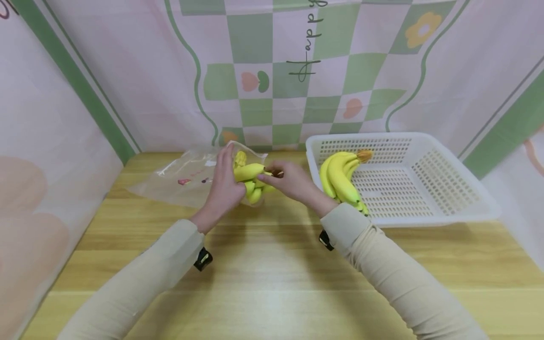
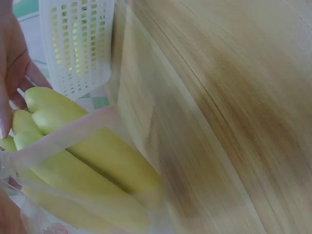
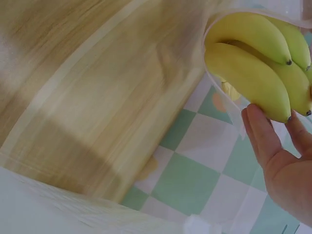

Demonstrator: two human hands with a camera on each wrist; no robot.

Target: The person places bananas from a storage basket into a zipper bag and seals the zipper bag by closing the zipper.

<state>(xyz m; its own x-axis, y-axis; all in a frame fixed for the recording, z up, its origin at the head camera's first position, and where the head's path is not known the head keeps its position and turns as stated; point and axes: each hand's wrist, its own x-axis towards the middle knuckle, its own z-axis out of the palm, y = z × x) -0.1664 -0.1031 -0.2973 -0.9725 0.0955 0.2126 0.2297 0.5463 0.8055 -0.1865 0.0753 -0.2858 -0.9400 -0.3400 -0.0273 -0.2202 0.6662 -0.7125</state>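
Note:
In the head view, a bunch of bananas [image 1: 250,173] lies partly inside a clear plastic bag [image 1: 170,182]. My left hand [image 1: 227,182] grips the bag near its mouth. At the bananas' dark-tipped ends, my right hand [image 1: 291,182] holds the bunch between thumb and fingers. The right wrist view shows the tips of the bananas [image 3: 258,80] sticking out of the bag's mouth, with fingers of the right hand [image 3: 282,161] against them. In the left wrist view, the bag's film covers much of the bananas [image 2: 92,161]. A small knobbly yellow thing [image 1: 240,158] shows behind the bunch.
To the right stands a white perforated plastic basket [image 1: 429,212]. Another bunch of bananas [image 1: 340,179] lies in its left end, brown stem toward the back. The wooden table [image 1: 263,283] ends at a checked green and white cloth [image 1: 289,85] behind.

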